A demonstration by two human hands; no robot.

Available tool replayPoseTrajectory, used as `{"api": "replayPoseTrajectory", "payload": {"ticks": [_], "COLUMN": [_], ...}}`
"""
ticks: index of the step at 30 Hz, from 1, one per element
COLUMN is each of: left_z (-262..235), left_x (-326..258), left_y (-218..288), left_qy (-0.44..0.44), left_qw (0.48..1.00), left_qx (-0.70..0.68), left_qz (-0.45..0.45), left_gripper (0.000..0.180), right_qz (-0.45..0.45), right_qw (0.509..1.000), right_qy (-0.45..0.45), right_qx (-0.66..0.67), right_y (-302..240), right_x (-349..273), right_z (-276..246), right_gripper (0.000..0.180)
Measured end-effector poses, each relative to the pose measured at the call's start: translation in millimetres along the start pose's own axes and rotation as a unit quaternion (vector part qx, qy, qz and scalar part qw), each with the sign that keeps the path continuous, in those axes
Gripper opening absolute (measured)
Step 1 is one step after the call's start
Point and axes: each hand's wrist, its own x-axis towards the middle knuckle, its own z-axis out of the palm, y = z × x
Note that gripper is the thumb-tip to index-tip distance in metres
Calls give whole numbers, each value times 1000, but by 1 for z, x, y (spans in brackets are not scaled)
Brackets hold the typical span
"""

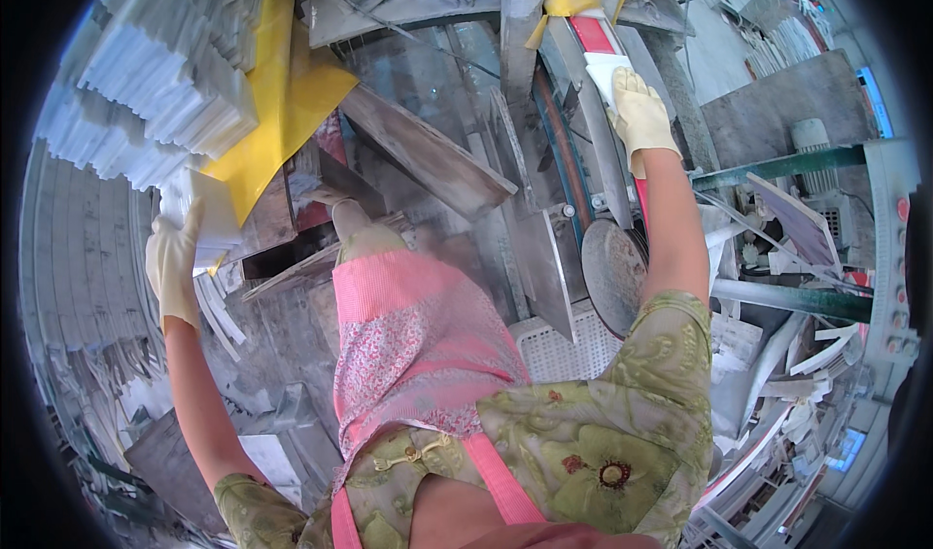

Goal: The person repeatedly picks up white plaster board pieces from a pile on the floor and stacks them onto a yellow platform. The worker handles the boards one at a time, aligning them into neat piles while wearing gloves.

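Observation:
My left hand (175,262), in a cream rubber glove, grips the near side of a small stack of white stone tiles (206,214), its thumb up along the edge. My right hand (639,112), gloved the same way, lies palm down with its fingers stretched over a white tile (603,71). That tile rests on a narrow red belt (589,34) running away from me between metal rails. Part of the tile is hidden under the glove.
Tall stacks of white tiles (165,73) stand at the far left, next to a yellow sheet (282,121). A round grey disc (614,277) and a white perforated crate (569,345) are near my right arm. Farther right is a control panel (892,248) with buttons.

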Motion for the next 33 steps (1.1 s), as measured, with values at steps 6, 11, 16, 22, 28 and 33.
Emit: {"api": "replayPoseTrajectory", "payload": {"ticks": [6,11,16,22,28,33], "left_z": [6,6,1,2,-3,-3], "left_x": [7,8,-2,-2,-9,-13], "left_y": [-8,-6,-4,-8,-7,-8], "left_qy": [-22,-15,7,50,37,56], "left_qw": [1000,999,999,997,994,991], "left_qx": [0,30,-45,-35,-67,-94], "left_qz": [-2,-2,30,50,81,74], "left_gripper": [94,92,69,93,95,90], "right_qz": [-1,35,-22,147,159,101], "right_qw": [999,999,990,982,541,384], "right_qy": [-9,24,69,-23,58,-64], "right_qx": [-38,-22,124,120,824,916], "right_y": [-7,-6,4,25,-59,-265], "right_x": [18,32,4,37,62,51], "right_z": [6,18,-3,-25,-65,-159], "right_gripper": [83,80,70,45,51,54]}}
